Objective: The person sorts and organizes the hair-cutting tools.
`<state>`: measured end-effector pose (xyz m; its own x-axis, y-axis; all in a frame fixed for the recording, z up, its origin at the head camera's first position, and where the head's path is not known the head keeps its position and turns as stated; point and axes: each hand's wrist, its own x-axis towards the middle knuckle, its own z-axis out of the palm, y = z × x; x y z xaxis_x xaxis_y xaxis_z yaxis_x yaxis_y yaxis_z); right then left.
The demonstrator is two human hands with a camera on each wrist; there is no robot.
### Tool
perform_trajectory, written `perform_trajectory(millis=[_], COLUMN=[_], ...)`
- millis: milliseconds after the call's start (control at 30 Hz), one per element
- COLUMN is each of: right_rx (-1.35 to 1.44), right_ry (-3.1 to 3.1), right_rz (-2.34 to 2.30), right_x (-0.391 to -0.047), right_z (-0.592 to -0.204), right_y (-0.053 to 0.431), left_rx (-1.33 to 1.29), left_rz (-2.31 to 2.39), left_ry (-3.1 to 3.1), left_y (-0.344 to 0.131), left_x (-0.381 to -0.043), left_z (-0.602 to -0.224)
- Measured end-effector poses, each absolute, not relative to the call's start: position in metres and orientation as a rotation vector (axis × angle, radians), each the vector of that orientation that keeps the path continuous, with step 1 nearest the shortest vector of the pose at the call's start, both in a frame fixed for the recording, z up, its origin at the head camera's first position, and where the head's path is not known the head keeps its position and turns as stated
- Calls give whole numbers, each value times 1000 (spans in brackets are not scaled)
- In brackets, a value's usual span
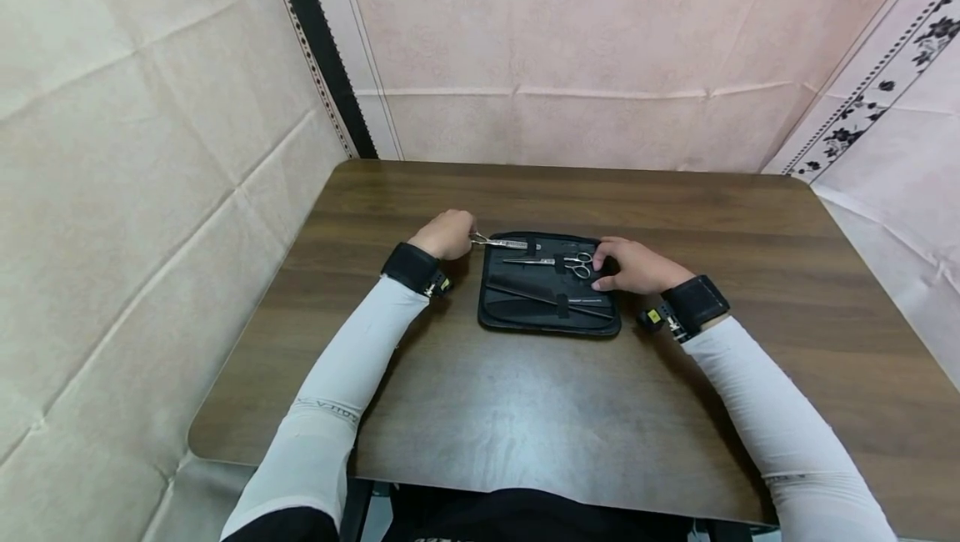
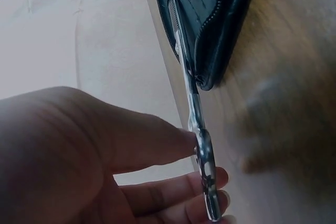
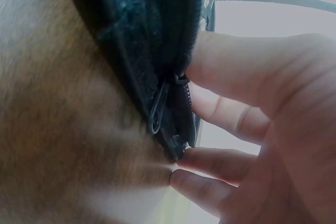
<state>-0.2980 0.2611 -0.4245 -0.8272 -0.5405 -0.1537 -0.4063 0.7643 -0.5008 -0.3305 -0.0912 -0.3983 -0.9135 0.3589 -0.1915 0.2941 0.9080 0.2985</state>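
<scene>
Head view first: a brown wood-grain desk (image 1: 517, 417) with rounded corners fills the middle, catching a soft sheen on the person's side of the black case (image 1: 517, 310). Beyond the case and to its left, creased pale cloth (image 1: 600, 42) hangs as walls. Far to the left behind the case a black band (image 1: 322, 46) runs down the cloth; far to the right behind it comes a floral border (image 1: 862, 117) in black and white.

The case lies on the desk between the two hands, its inside facing up. At its far left corner, the left hand (image 1: 447, 235) has a closed grip on the handles of a pair of silver scissors (image 1: 498, 243), whose blade end runs under a loop (image 1: 532, 245) on the case. This hand hides part of the handles in the head view. At the case's right edge, the right hand (image 1: 637, 267) has a narrow grip, thumb and fingers pinching the rim near a zip pull (image 3: 157, 107) and covering some of that edge.

Strapped across the case's middle are second scissors (image 1: 536, 262), their finger rings beside the right hand; a dark comb (image 1: 521, 288) lies on the case's nearer half. White sleeves (image 1: 330, 392) flank the case.
</scene>
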Motion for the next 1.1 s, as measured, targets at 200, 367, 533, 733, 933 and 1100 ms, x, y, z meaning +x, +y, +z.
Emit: perform_trajectory(millis=[200,367,533,733,933,1100], right_rx=[-746,-744,-746,-733,-736,-736], right_ry=[2678,2679,2681,2684,2681,2687], right_rz=[-647,-645,-647,-644,-654,-652], right_x=[-299,-298,-298,-297,-295,-294], right_z=[-427,-425,-423,-424,-422,-421], right_y=[262,262,261,261,259,258], left_rx=[506,531,562,562,594,608], left_rz=[419,427,359,331,332,323], left_ry=[2819,2817,2821,2807,2812,2817], left_y=[-88,-84,-80,-76,-75,-75], left_x=[-327,-326,-328,-327,-327,-327], left_z=[-400,-401,-404,-407,-407,-408])
